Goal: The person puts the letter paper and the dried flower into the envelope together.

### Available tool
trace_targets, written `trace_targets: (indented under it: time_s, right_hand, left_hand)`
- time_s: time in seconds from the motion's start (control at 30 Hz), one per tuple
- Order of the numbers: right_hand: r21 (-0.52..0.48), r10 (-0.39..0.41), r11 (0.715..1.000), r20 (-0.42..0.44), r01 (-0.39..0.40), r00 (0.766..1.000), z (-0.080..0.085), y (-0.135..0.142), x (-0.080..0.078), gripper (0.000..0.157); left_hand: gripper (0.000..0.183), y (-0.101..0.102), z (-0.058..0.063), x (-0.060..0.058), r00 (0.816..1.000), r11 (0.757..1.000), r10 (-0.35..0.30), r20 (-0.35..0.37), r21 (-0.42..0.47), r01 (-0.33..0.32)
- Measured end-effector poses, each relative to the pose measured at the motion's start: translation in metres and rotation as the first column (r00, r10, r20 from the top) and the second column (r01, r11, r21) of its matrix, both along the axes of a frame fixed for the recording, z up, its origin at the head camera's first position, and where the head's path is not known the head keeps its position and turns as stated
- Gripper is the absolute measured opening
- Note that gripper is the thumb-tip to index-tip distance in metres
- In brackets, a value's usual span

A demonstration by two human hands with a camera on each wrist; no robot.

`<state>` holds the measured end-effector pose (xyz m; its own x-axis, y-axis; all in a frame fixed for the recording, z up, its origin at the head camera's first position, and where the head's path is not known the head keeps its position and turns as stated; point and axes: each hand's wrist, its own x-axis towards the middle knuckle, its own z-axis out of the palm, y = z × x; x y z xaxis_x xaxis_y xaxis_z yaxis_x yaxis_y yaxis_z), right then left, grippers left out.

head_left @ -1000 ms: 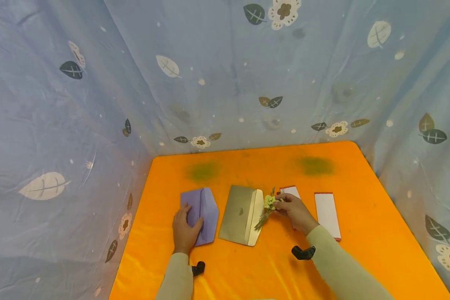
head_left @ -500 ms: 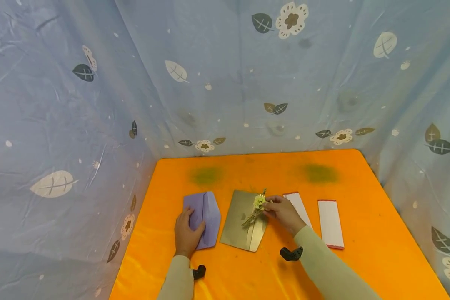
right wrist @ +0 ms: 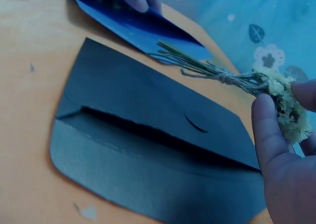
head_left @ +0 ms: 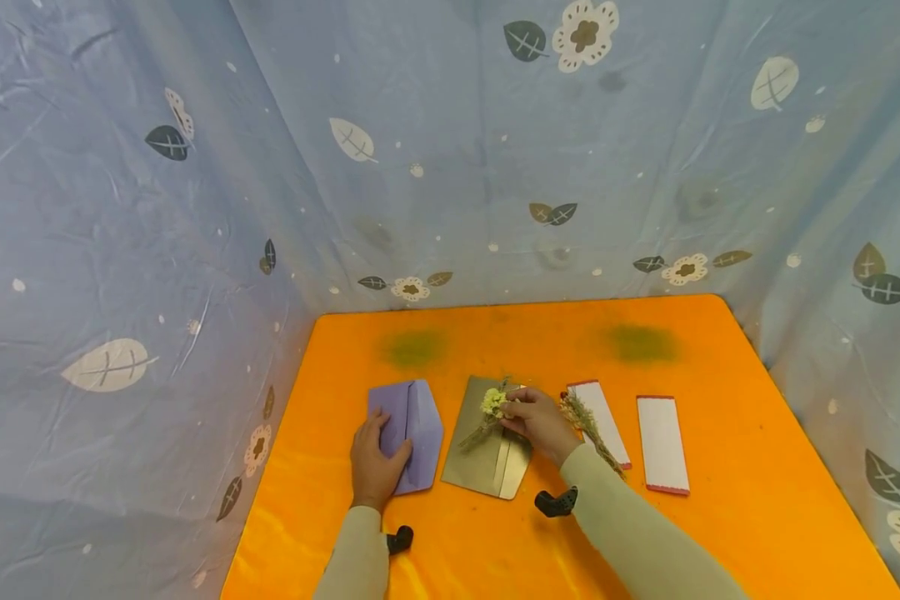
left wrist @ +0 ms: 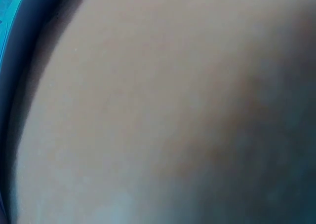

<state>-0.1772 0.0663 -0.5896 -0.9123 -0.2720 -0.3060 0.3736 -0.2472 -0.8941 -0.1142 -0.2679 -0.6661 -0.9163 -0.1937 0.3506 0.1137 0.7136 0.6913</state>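
My left hand point(head_left: 375, 458) rests on a purple envelope point(head_left: 420, 437), fingers spread on its body and thumb near the flap. That envelope point(right wrist: 116, 24) looks blue in the right wrist view, where its mouth gapes. Between thumb and fingers my right hand point(head_left: 540, 423) pinches a small tied bunch of pale yellow dried flowers point(right wrist: 284, 100) by the blossoms. Its stems point(right wrist: 182, 58) point left over a gold envelope point(head_left: 468, 458), which lies with its flap unfolded to the right. Skin blurs nearly all of the left wrist view.
A second dried bunch point(head_left: 588, 421) lies on a white card with red ends point(head_left: 606, 417), to the right of my right hand. Farther right is another such white card point(head_left: 662, 446). A patterned blue curtain point(head_left: 465, 167) borders the orange table point(head_left: 510, 333).
My right hand has carried the yellow flower bunch left, from beside the gold envelope to above it. The second dried bunch has come into sight. My left hand stays on the purple envelope.
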Motion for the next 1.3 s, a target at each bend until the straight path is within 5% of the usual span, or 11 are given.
trace_targets:
  time_s: [0.67,1.3]
  right_hand:
    - [-0.044,0.033,0.998,-0.006,-0.033,0.999,-0.005,-0.053,0.003,0.028]
    - [-0.024,-0.022,0.999,-0.016,0.022,1.000,0.000,-0.069,0.001,0.032]
  left_hand:
    - [0.063,0.000,-0.001,-0.002,1.000,1.000,-0.006,-0.016,0.014,0.006]
    - [0.061,0.000,0.000,-0.002,1.000,1.000,-0.012,-0.027,0.014,0.012]
